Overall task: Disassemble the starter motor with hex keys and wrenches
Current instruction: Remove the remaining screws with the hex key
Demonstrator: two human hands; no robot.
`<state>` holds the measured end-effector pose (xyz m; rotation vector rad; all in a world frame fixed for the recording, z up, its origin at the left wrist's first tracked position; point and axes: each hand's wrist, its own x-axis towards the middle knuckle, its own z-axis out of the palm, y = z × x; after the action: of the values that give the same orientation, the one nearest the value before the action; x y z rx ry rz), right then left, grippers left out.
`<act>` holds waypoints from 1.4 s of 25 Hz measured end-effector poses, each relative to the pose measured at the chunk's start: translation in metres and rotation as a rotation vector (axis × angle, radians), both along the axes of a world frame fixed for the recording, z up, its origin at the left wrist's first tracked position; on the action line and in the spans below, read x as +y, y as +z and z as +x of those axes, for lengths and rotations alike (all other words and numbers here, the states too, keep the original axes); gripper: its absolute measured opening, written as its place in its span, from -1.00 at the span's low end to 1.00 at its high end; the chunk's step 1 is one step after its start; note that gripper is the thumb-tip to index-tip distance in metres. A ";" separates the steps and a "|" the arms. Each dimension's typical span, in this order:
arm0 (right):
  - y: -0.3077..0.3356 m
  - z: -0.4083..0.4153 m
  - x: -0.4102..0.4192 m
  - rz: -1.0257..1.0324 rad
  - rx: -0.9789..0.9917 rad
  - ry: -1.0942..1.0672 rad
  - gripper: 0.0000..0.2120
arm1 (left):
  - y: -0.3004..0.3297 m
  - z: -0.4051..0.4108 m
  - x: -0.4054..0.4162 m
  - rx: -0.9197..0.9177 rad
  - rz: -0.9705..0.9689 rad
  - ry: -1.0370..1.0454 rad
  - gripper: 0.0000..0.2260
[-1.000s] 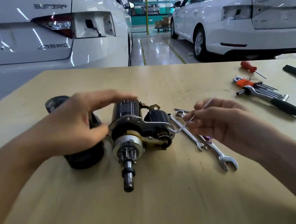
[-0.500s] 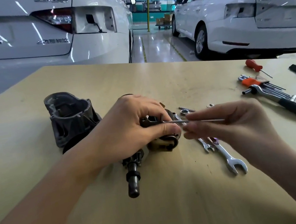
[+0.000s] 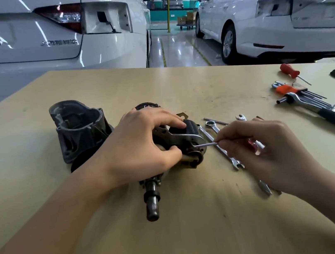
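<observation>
The black starter motor lies on the table, its pinion shaft pointing toward me. My left hand grips the motor body from above, fingers over the solenoid, thumb on the front plate. My right hand pinches a thin silver hex key; the key's short end sits at the right side of the motor's front plate. The removed grey nose housing stands to the left of the motor, open end up.
Combination wrenches lie just right of the motor, partly under my right hand. Farther right are a hex key set with orange holder, a black-handled ratchet and a red screwdriver. Two white cars stand beyond the table's far edge.
My left hand went from hovering over the motor to gripping it. My right hand brought the hex key left, and its tip now sits at the motor's front plate.
</observation>
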<state>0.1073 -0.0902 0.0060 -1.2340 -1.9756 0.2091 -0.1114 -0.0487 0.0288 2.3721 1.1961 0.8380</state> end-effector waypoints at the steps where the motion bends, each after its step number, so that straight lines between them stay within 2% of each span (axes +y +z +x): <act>1: -0.001 -0.001 0.001 -0.018 0.025 0.019 -0.90 | 0.000 0.000 0.000 -0.007 -0.014 -0.007 -0.57; 10: -0.005 0.001 0.004 -0.018 0.076 0.093 -0.86 | 0.001 -0.003 0.003 -0.046 -0.088 -0.036 -0.59; 26: -0.004 0.000 0.004 0.038 0.000 0.082 -0.85 | 0.001 -0.004 0.003 -0.049 -0.101 -0.042 -0.59; 32: -0.001 -0.004 0.003 0.028 -0.026 0.032 -0.85 | 0.001 -0.004 0.003 -0.078 -0.124 -0.045 -0.74; 35: 0.000 -0.003 0.002 0.023 -0.042 0.025 -0.91 | 0.001 -0.001 0.001 -0.094 -0.124 -0.012 -0.75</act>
<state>0.1042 -0.0877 0.0061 -1.2092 -2.0246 0.1736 -0.1125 -0.0476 0.0299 2.2136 1.1611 0.8371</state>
